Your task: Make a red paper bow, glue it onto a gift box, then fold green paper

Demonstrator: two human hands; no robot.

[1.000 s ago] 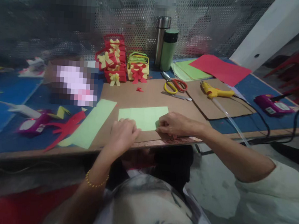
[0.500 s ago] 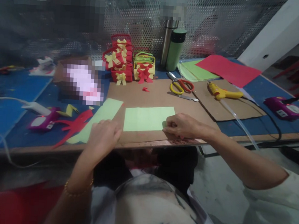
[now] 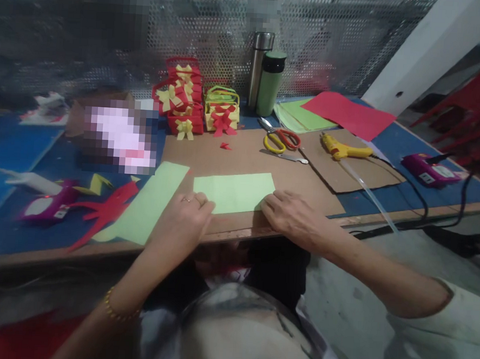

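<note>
A pale green paper rectangle [image 3: 235,193] lies on the brown cardboard near the table's front edge. My left hand [image 3: 187,214], a ring on one finger, has its curled fingers closed at the paper's lower left corner. At the lower right corner, my right hand [image 3: 289,210] has its fingers bent and pressed together on the paper's edge. A larger pale green sheet [image 3: 151,201] lies to the left, partly behind my left hand. Beside it is a red paper cut-out [image 3: 110,207].
Red baskets with yellow bows [image 3: 185,111], a yellow basket [image 3: 221,116] and a green bottle [image 3: 270,86] stand at the back. Scissors [image 3: 283,141], a craft blade [image 3: 290,157] and a yellow glue gun [image 3: 345,149] lie to the right, near a purple power box [image 3: 431,170].
My left hand has moved right onto the paper's left corner. My right hand has stayed at the right corner, its fingers now flatter. The whole view has shifted slightly.
</note>
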